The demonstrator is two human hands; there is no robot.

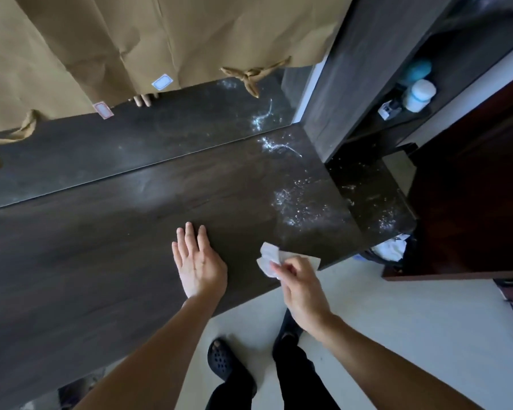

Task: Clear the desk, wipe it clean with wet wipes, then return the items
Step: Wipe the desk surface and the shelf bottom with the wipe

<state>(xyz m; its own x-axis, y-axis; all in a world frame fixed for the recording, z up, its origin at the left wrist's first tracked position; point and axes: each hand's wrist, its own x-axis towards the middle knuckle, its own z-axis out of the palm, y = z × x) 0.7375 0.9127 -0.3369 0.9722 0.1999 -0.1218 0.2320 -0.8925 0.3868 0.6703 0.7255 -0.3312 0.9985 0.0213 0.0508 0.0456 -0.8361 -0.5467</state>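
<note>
The dark wooden desk point(107, 247) runs across the view with nothing standing on it. White powdery smears point(296, 205) mark its right end. My left hand point(197, 263) lies flat on the desk near the front edge, fingers straight. A crumpled white wet wipe point(268, 257) is pinched in the fingers of my right hand point(301, 287), just at the desk's front edge, short of the smears.
A mirror point(131, 137) backs the desk, its upper part covered by brown paper point(131, 39). A dark shelf unit point(367, 69) stands at the right with bottles point(419, 94). A bin with white waste point(388, 251) sits on the floor beyond the desk's right end.
</note>
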